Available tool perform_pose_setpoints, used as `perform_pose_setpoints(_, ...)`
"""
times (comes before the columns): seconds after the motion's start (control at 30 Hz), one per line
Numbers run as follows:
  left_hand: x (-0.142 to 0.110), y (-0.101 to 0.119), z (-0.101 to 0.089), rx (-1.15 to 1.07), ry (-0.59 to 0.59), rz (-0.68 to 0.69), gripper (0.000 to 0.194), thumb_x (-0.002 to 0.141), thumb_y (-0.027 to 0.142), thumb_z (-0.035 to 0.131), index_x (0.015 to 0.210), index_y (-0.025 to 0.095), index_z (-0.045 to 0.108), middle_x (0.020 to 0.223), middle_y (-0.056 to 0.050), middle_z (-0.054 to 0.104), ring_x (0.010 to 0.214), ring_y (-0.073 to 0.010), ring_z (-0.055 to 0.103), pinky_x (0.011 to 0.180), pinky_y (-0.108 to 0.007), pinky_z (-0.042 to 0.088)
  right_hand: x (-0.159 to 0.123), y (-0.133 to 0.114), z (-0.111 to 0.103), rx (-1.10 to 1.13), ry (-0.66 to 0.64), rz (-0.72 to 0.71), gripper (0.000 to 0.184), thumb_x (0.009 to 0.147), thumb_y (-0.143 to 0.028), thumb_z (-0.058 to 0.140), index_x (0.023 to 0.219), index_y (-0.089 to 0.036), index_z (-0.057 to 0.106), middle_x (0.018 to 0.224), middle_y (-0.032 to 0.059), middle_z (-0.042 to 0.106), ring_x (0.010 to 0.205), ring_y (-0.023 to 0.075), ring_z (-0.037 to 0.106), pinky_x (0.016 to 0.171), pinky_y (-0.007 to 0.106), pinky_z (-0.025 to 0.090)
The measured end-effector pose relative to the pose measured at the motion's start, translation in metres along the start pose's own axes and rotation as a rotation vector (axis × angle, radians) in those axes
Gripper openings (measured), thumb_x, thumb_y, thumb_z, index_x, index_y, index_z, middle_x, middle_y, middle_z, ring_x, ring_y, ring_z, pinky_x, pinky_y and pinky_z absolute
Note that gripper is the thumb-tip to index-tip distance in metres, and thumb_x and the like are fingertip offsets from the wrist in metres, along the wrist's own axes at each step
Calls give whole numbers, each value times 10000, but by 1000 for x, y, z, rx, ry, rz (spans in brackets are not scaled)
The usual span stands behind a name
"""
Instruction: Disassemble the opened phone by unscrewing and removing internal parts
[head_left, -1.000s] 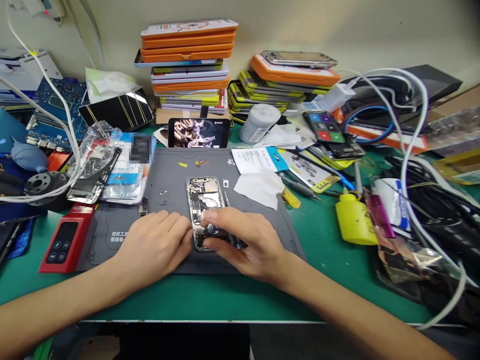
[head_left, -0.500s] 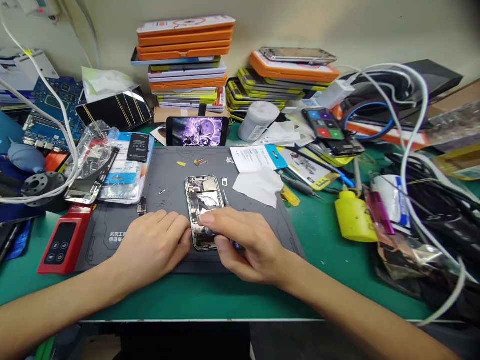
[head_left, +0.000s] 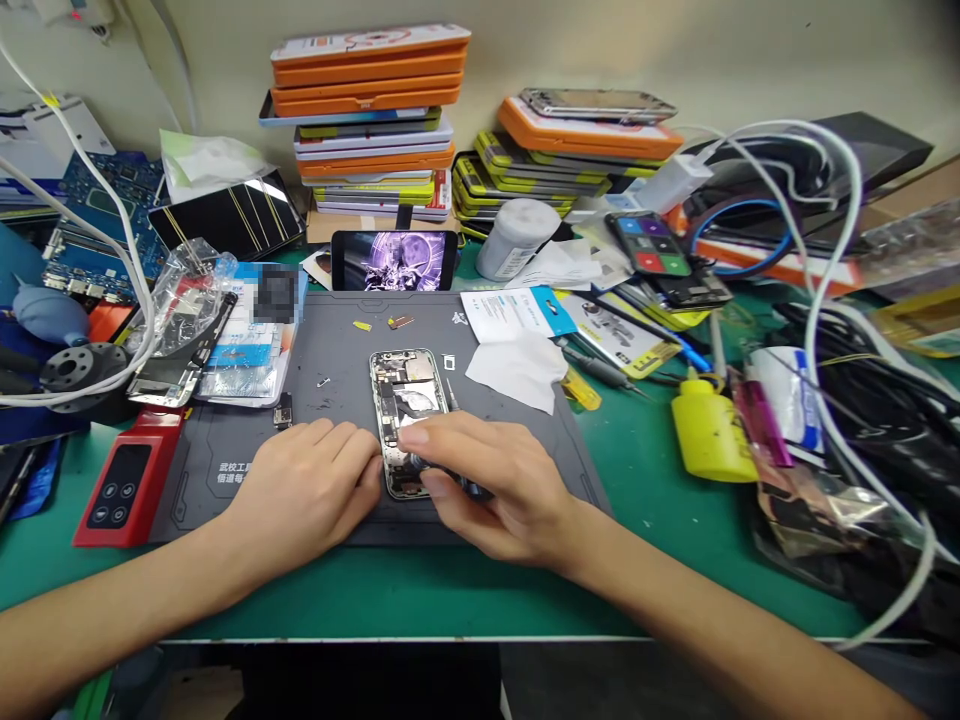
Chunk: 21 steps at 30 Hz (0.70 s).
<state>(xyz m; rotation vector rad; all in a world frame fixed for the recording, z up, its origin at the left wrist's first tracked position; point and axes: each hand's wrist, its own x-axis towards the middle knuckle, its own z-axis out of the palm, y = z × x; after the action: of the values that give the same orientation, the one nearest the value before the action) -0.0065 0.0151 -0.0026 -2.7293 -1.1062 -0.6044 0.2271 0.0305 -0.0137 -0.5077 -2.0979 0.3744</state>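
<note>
An opened phone [head_left: 390, 400] lies on the dark grey work mat [head_left: 337, 345], its circuit board and inner parts bare. My left hand [head_left: 307, 480] is closed, fingers curled under, with its thumb side against the phone's left edge; anything inside it is hidden. Over the phone's lower right part, my right hand [head_left: 510, 480] pinches a dark tool, mostly covered by the fingers, so its kind does not show. Beside the phone lie a small white-framed SIM tray [head_left: 448, 363] and a thin metal rod. A small camera module [head_left: 283, 411] sits above my left hand.
A lit phone [head_left: 394, 262] leans behind the mat. Stacked orange and yellow boxes [head_left: 367, 95] stand along the wall. White paper [head_left: 517, 375], a yellow bottle [head_left: 709, 430] and white cables [head_left: 832, 300] are on the right. A red device [head_left: 127, 480] lies left, near a blue air blower [head_left: 52, 310].
Both hands and the opened phone keep almost the same place. The right fingers have shifted only very slightly, and the view has moved a little.
</note>
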Motion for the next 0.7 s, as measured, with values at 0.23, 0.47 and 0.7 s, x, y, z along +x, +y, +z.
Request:
perform_pose_setpoints(0.23,0,-1,0,-7,-11,-2,336,1121,237,426,832,208,594,693,3,607,614,-200,528,576,-357,387,-1,1,-2,-11,-3,-6,564,973,-39,556,1500,-236,539,1114,78,811,912,189,790,703,282,648)
perform_pose_setpoints(0.47,-1,0,-1,2,-18,1,333,1119,239,429,832,204,595,691,6,594,614,-193,516,583,-351,375,-2,3,-2,-36,-3,-25,588,977,-78,532,1545,-229,506,1115,81,800,914,194,783,694,292,653)
perform_pose_setpoints(0.7,0,0,-2,3,-32,0,350,1128,242,412,845,199,614,691,5,597,616,-195,529,595,-351,381,-3,4,0,-45,24,-30,618,1005,-85,504,1610,-196,437,1170,119,799,947,213,785,708,308,661)
